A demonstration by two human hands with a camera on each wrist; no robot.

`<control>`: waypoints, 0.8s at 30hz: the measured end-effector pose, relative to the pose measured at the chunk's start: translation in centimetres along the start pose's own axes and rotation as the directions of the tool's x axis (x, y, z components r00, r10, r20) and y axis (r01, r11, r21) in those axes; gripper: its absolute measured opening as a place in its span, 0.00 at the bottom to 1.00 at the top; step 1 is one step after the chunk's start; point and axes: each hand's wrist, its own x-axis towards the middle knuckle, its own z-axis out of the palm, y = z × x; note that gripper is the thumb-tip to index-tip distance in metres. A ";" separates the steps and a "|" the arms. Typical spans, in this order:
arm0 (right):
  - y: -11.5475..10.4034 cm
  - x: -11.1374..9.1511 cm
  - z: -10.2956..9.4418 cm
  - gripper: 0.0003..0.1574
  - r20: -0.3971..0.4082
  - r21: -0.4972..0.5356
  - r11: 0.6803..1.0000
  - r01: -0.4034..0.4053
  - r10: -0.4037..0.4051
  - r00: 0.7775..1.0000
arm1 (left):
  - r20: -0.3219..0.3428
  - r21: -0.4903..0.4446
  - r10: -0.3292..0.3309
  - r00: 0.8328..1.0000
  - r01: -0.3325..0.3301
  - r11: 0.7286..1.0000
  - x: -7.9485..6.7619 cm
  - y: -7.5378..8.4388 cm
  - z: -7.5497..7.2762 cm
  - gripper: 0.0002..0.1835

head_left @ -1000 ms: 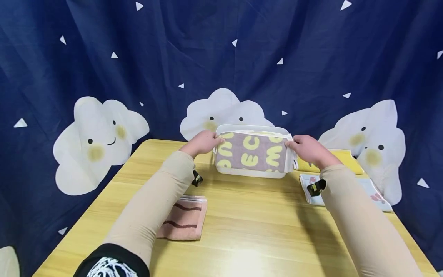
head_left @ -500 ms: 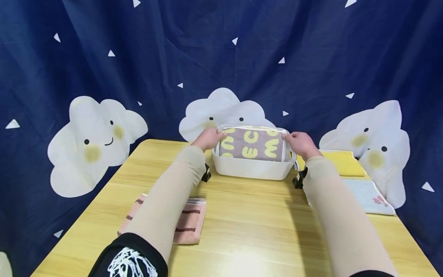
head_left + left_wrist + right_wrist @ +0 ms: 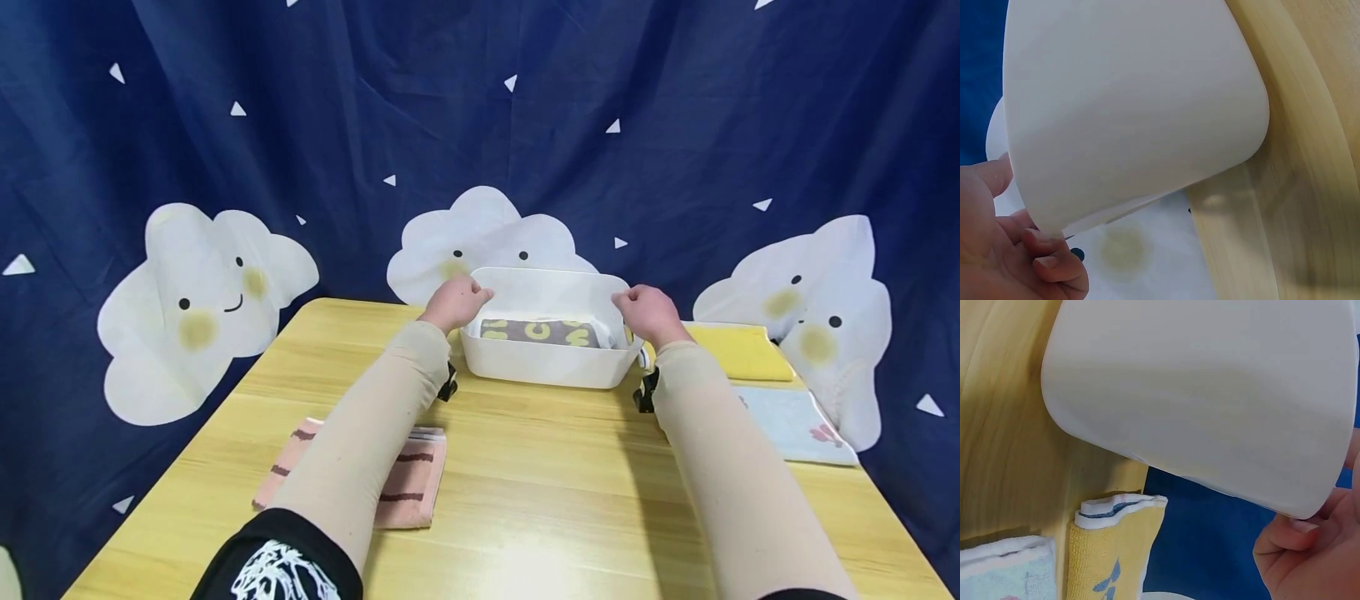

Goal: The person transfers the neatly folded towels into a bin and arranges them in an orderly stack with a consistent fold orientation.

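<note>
Navy curtain (image 3: pixel 337 108) tops the frame; at centre, the lettered towel (image 3: pixel 537 332) lies in the white bin (image 3: pixel 549 368). My left hand (image 3: pixel 455 302) and right hand (image 3: pixel 649 313) curl at its ends; whether gripping, I can't tell.

White bin (image 3: pixel 543 367) partly hides lettered towel (image 3: pixel 536 332); left sleeve (image 3: pixel 360 450), pink towel (image 3: pixel 412 482).

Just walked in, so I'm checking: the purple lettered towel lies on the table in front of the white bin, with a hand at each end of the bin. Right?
Not quite: the purple lettered towel lies inside the white bin, as the head view shows. The left hand and right hand are indeed at the bin's two ends.
</note>
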 end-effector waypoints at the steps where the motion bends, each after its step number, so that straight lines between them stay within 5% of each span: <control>1: 0.0 -0.1 0.0 0.23 0.001 -0.005 1.000 0.005 -0.005 1.000 | 0.003 -0.004 -0.001 1.000 0.001 1.000 -0.1 0.0 0.0 0.21; 8: 0.2 -0.4 -0.2 0.24 0.007 -0.026 0.999 0.040 -0.040 0.999 | 0.032 -0.013 0.063 0.997 -0.063 0.998 -0.8 -0.1 -0.2 0.28; 14: 0.6 -0.4 -0.2 0.26 0.000 -0.045 0.994 0.098 -0.098 0.995 | 0.061 0.028 0.215 0.975 -0.217 0.976 -2.7 -0.5 -0.8 0.29; 18: 0.7 -0.4 -0.2 0.26 0.003 -0.012 0.993 0.115 -0.115 0.993 | 0.074 0.187 0.307 0.949 -0.316 0.930 -5.5 -0.6 -1.3 0.30; 24: 0.8 -0.8 -0.2 0.26 -0.023 0.075 0.993 0.089 -0.087 0.996 | 0.106 0.402 0.362 0.926 -0.373 0.836 -11.9 -1.7 -1.8 0.37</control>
